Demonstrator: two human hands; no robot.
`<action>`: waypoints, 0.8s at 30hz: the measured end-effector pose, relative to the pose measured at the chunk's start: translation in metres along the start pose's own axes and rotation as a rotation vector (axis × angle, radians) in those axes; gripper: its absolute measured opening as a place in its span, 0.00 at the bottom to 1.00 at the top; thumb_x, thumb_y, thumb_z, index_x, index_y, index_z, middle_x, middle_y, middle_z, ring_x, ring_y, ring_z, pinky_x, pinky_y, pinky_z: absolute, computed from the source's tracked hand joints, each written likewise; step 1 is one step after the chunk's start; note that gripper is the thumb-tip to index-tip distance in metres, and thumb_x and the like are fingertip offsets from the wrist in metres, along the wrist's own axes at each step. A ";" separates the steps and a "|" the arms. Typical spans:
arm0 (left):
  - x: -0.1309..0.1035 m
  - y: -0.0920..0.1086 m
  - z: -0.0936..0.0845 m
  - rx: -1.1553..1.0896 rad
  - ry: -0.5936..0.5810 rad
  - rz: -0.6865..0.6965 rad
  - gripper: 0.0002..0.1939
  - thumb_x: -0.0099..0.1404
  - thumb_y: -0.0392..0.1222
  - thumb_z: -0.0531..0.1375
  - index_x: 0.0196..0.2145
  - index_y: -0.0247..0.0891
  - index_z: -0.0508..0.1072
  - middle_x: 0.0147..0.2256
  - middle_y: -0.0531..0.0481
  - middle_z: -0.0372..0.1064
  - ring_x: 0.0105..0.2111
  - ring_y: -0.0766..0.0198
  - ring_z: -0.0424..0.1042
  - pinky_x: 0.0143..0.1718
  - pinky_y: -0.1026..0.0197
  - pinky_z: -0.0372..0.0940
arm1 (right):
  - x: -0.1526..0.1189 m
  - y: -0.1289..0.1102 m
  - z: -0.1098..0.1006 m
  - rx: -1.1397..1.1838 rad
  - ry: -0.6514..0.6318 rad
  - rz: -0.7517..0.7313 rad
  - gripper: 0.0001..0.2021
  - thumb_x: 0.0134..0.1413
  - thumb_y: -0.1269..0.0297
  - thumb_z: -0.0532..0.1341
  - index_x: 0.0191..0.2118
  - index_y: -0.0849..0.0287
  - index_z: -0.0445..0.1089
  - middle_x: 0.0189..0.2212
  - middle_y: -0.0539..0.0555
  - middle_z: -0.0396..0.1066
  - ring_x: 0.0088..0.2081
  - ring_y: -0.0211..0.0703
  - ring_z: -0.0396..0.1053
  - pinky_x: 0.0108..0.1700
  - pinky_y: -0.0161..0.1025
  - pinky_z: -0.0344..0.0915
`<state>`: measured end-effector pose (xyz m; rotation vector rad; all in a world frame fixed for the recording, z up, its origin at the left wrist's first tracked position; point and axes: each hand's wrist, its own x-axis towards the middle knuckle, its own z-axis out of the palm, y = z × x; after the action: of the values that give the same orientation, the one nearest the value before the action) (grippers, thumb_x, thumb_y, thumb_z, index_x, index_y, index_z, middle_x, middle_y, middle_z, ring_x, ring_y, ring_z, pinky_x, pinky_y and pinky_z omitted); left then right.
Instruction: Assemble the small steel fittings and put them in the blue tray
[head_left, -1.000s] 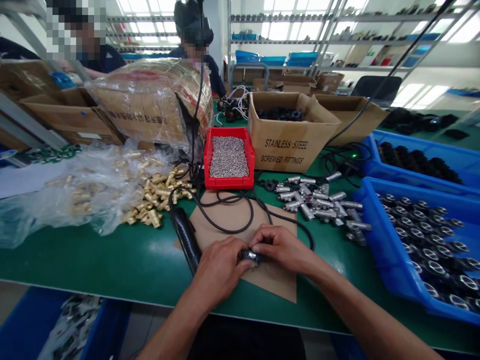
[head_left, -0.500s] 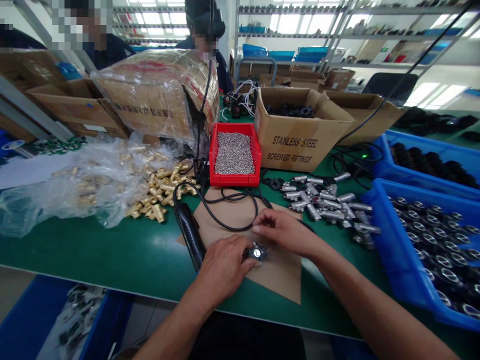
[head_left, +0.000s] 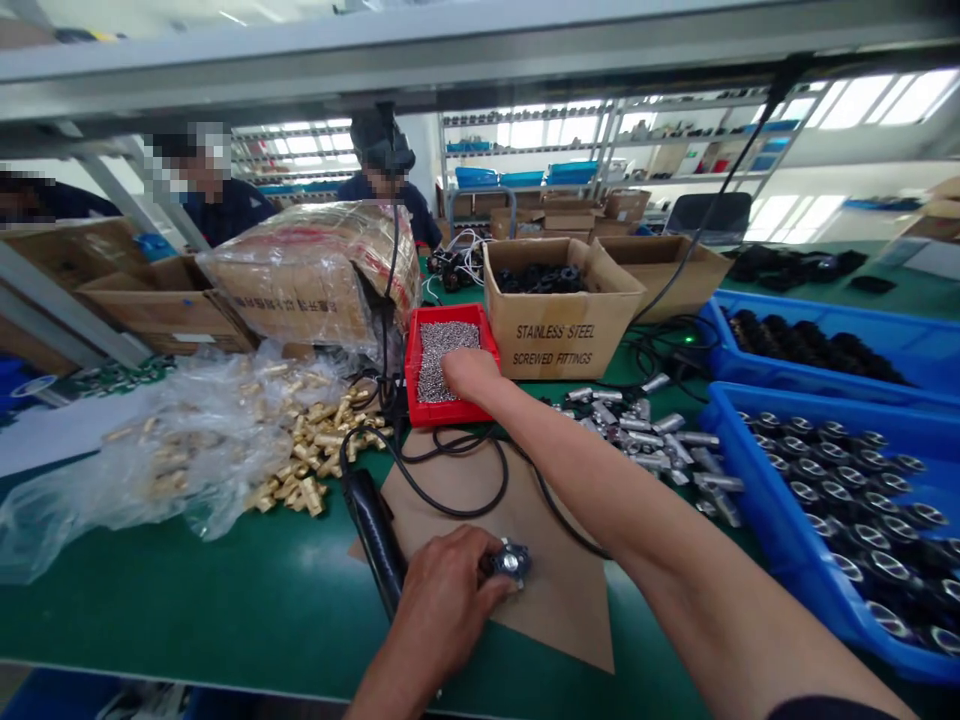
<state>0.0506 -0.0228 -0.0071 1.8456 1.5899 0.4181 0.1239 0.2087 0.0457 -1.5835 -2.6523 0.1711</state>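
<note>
My left hand [head_left: 452,590] grips a small dark and silver part [head_left: 511,563] resting on a brown cardboard sheet [head_left: 577,610]. Farther forward, my right hand [head_left: 469,375] reaches into a red bin [head_left: 452,412] full of small metal screws [head_left: 433,365]; its fingertips are hidden among them. A black cylindrical tool [head_left: 375,540] with a cable lies left of my left hand, partly on the cardboard.
Brass fittings [head_left: 311,490] and plastic film lie at left. Silver fittings [head_left: 652,430] lie at right, beside blue bins [head_left: 757,500]. Cardboard boxes [head_left: 555,345] stand behind; a metal beam [head_left: 450,85] crosses above. People sit across the table.
My right hand has moved from beside the small part forward into the red bin. My left hand still holds the part. The camera view has tilted up.
</note>
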 end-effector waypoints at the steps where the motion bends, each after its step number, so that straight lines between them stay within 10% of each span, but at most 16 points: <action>1: 0.000 0.000 0.000 0.002 0.003 0.002 0.08 0.57 0.40 0.65 0.37 0.45 0.75 0.34 0.54 0.72 0.36 0.60 0.70 0.37 0.61 0.58 | 0.001 0.001 0.001 0.019 0.032 0.005 0.16 0.58 0.66 0.59 0.49 0.69 0.72 0.48 0.73 0.72 0.53 0.59 0.69 0.52 0.48 0.65; 15: 0.000 0.002 0.000 0.011 0.008 0.016 0.08 0.58 0.41 0.64 0.37 0.45 0.75 0.34 0.54 0.73 0.35 0.60 0.70 0.37 0.61 0.58 | -0.015 0.026 0.007 0.522 0.135 0.006 0.04 0.50 0.72 0.65 0.32 0.63 0.78 0.22 0.51 0.76 0.24 0.35 0.72 0.30 0.29 0.65; 24: -0.001 0.002 0.000 0.033 0.013 0.060 0.08 0.59 0.41 0.63 0.38 0.43 0.74 0.33 0.53 0.73 0.36 0.59 0.70 0.36 0.61 0.58 | -0.124 0.027 0.017 0.887 0.013 -0.086 0.06 0.51 0.73 0.60 0.36 0.62 0.73 0.23 0.48 0.72 0.22 0.33 0.68 0.26 0.30 0.63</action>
<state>0.0518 -0.0234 -0.0054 1.9235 1.5617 0.4345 0.2044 0.1114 0.0274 -1.1341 -2.0998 1.1261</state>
